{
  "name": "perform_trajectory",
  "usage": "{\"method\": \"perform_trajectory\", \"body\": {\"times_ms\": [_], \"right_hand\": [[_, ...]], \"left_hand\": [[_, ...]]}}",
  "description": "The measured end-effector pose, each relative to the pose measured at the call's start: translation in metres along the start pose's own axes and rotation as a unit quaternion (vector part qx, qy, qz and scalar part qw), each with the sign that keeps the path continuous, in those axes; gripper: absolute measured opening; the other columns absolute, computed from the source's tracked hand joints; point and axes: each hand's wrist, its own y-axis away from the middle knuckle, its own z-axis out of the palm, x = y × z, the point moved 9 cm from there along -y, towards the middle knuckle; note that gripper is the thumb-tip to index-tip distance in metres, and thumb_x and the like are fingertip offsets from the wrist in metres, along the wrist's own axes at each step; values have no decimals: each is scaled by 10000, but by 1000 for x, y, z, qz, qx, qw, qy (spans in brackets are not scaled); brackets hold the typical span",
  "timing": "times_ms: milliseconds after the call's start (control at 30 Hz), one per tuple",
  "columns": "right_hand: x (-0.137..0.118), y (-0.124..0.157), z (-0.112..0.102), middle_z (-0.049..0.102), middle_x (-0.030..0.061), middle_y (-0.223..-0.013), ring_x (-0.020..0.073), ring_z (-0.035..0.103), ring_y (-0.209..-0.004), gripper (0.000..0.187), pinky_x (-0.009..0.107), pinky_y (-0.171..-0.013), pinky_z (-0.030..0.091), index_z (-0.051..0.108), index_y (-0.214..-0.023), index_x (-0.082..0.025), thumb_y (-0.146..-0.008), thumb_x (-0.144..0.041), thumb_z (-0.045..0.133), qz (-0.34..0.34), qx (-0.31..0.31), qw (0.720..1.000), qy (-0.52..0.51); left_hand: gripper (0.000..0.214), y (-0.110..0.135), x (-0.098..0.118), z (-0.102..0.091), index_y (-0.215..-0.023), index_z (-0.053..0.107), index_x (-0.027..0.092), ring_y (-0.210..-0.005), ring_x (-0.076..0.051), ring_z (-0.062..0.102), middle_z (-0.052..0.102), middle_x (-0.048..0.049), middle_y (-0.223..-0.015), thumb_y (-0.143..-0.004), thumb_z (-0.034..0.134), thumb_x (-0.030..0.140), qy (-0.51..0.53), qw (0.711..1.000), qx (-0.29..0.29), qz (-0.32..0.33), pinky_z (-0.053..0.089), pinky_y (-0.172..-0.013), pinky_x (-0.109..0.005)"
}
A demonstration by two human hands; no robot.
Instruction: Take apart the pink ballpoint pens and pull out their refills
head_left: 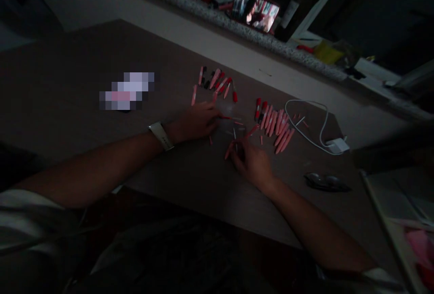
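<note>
The left hand (202, 121) is palm down over the worktop (179, 172), fingers curled; a slim red piece (226, 117) extends from its fingertips toward the right, but whether it is gripped or only touched cannot be told. The right hand (253, 162) is partly closed, with thumb and fingers pinched on a pink pen part (228, 151); a thin pale rod (234, 134) projects beyond the same fingers. Small pink pieces (238, 123) lie loose near both hands. Beyond the left hand is a loose group of pink, red and black pen parts (216, 80); beyond the right hand, a row of pink pens (275, 121) lies closely side by side. A white cable (307, 101) with its adapter (338, 144) lies looped beside that row. Glasses (326, 182) rest to the right of the right forearm. A lit phone (256, 10) leans on the sill (217, 12). Dim light obscures fine detail.
</note>
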Motion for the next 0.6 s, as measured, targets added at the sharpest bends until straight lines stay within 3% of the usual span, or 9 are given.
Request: {"method": "perform_trajectory", "body": {"times_ms": [267,467,600], "right_hand": [[-11,1,6,683,65,-962,200,636,-834,207,302,-710,435,621,-1099,-201,-997,-281,460,-68,-49,996,-6],[-18,-1,8,657,76,-1011,203,615,-879,233,310,-739,458,646,-1049,-210,-1012,-305,436,-82,-68,994,-13],[-19,-1,9,642,87,-1071,208,615,-907,246,313,-736,476,644,-1097,-210,-1014,-299,430,-90,-71,993,-21]], "left_hand": [[278,-2,0,8,-1159,662,164,-1087,-233,549,588,-96,-1143,-976,513,311,46,999,-23,7,443,-938,-360],[264,-5,14,17,-1160,677,170,-1128,-222,537,583,-85,-1153,-963,568,308,120,992,-26,39,415,-1001,-367],[239,-7,11,21,-1130,683,184,-1110,-228,540,583,-81,-1147,-955,571,303,116,993,-30,22,413,-994,-359]]}}
